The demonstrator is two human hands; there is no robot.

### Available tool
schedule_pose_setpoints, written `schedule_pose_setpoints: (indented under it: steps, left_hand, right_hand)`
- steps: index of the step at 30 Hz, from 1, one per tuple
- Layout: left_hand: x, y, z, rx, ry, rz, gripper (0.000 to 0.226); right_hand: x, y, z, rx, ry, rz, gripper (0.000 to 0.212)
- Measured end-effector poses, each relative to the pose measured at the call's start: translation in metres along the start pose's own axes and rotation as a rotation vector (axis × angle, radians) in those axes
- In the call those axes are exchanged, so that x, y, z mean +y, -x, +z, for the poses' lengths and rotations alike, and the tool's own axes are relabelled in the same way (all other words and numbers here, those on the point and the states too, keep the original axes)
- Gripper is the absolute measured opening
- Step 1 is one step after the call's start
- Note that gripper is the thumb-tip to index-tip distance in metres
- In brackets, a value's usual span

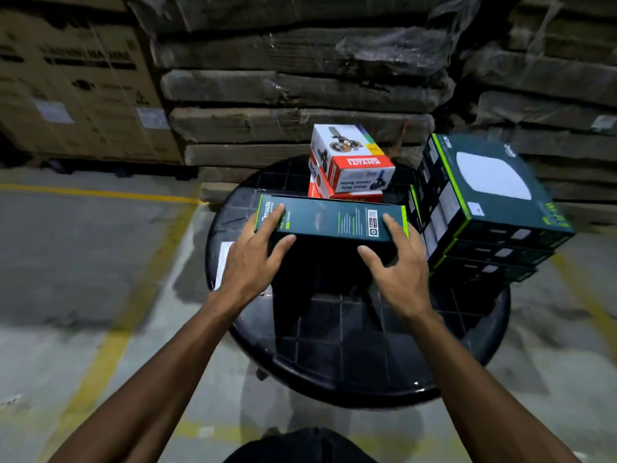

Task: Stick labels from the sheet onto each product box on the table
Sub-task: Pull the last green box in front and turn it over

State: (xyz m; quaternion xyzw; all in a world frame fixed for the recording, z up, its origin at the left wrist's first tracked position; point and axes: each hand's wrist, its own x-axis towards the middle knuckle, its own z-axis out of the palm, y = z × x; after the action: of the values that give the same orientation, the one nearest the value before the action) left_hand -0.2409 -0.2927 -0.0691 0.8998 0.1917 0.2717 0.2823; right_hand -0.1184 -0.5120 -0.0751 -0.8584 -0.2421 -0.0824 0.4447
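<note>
Head view, looking down at a round black worktop [350, 345] on a warehouse floor. Both hands grip one dark teal product box [334, 218], standing on edge near the middle of the worktop. The left hand [253, 262] holds its left end, fingers [272, 218] curled over the top and thumb on the near face. The right hand [397, 272] grips the right end the same way.

Right of this box rises a stack of matching teal boxes [484, 202]. Behind it sits a stack of red and white carton sealer boxes [350, 165]. A white label sheet [223, 259] lies on the worktop just left of the held box, partly hidden by the left hand.

The step appears to be positioning the box for labelling. It would go best laid flat with a broad, unprinted face up, close to the sheet, clear of both stacks, so a label can be pressed down smoothly without covering the printed code.
</note>
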Motion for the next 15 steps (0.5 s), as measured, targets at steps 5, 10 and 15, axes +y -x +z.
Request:
schedule_pose_setpoints:
  steps: [5,10,15]
  left_hand:
    - [0.013,-0.020,-0.012,0.059,-0.013,-0.032,0.054]
    - [0.004,-0.005,-0.005,0.005,0.008,-0.043,0.061]
    - [-0.001,0.007,0.001,0.019,0.023,-0.020,0.060]
  right_hand:
    - [-0.015,-0.010,-0.001,0.100,0.031,-0.010,0.053]
    - [-0.007,0.003,0.004,0.082,0.051,0.015,0.051]
    - [-0.002,0.015,0.011,0.107,0.042,0.003,0.049]
